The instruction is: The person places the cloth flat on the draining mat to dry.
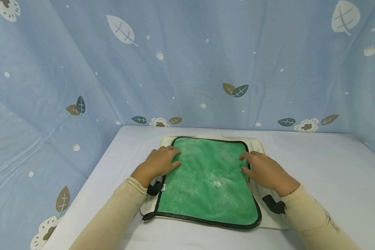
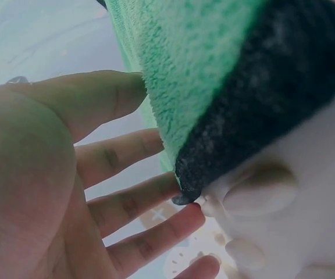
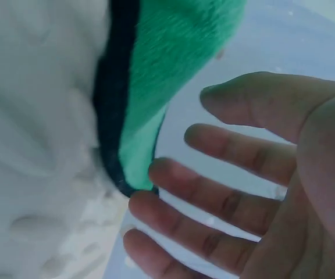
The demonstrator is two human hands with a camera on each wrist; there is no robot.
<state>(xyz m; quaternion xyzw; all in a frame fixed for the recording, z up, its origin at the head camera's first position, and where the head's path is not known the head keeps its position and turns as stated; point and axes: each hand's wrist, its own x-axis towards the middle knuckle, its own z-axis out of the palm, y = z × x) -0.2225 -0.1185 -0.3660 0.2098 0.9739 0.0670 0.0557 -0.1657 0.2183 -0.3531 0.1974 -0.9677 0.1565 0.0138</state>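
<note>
A green plush cloth [image 1: 206, 180] with a black border lies spread flat over a white board [image 1: 270, 222]. At its near left corner is a black loop [image 1: 149, 216]. My left hand [image 1: 160, 161] is at the cloth's left edge, fingers extended. In the left wrist view, its thumb and fingertips meet the edge of the cloth [image 2: 185, 64], with no clear grip. My right hand [image 1: 265, 170] is over the right edge, fingers loosely spread. In the right wrist view, its fingertips are beside the cloth [image 3: 150, 87]; contact is hard to tell there.
The board stands on a white-covered table [image 1: 331, 173]. Rounded bumps [image 3: 39, 229] mark its surface. Behind and to the left hangs a blue curtain [image 1: 187, 62] with leaf prints. A black curved piece [image 1: 273, 204] sits by the right wrist, another [image 1: 154, 188] by the left.
</note>
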